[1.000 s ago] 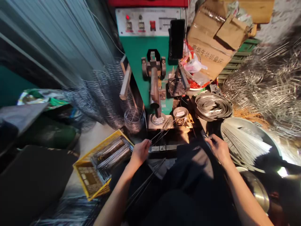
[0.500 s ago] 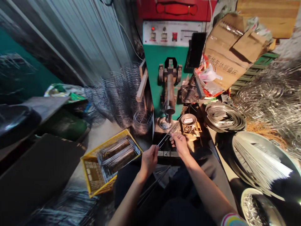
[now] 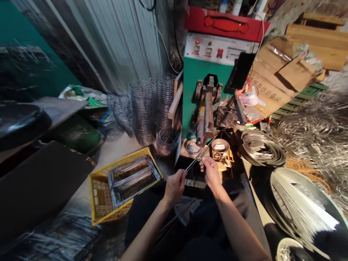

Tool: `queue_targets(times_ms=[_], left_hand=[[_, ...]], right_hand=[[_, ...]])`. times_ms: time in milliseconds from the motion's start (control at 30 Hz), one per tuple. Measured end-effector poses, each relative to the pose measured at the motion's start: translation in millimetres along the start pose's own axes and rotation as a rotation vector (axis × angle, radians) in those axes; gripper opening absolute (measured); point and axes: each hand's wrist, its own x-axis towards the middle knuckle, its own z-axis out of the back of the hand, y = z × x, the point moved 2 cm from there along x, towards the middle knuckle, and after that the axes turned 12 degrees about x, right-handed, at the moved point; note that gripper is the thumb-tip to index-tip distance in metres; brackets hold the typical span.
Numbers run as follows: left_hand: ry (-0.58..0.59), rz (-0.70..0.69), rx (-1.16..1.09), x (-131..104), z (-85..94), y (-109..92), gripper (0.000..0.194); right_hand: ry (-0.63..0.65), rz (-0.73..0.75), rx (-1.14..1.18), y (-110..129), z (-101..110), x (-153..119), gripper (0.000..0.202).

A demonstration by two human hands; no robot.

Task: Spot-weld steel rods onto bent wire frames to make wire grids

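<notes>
Right hand (image 3: 212,173), earlier well apart, now near left hand (image 3: 174,185); both grips narrow, pinching wires (image 3: 192,164).

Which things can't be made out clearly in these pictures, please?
Head view: lower end of the wire, hidden by the left hand.
Head view: lower-right bowl, cut off by the bottom edge.
Head view: lower-left rods, blurred.
Head view: silver bits in the dish, too small to count.
</notes>
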Motion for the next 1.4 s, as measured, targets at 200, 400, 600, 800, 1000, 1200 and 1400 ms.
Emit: queue_targets(times_ms=[200,400,600,800,1000,1200,1400], left_hand=[[-0.004,-0.005,0.020,4,-4.3,-2,0.027],[-0.036,-0.040,-0.011,9,-6.2,-6,0.026],[-0.064,-0.054,0.014,14,-8.5,-10,0.027],[-0.078,-0.052,0.043,16,-11.5,-11,0.028],[-0.079,-0.045,0.038,18,-10.6,-10,0.028],[-0.096,-0.048,0.046,20,-8.0,-12,0.029],[-0.076,-0.060,0.050,21,-5.2,-12,0.030]], right_hand=[[0.007,0.025,0.027,4,-1,4,0.034],[0.009,0.054,0.075,4,1,11,0.037],[0.016,0.055,0.117,7,0,16,0.035],[0.005,0.059,0.137,8,-1,17,0.034],[0.019,0.063,0.114,6,-2,21,0.034],[0.010,0.066,0.103,6,-4,22,0.030],[0.022,0.053,0.101,7,-3,22,0.031]])
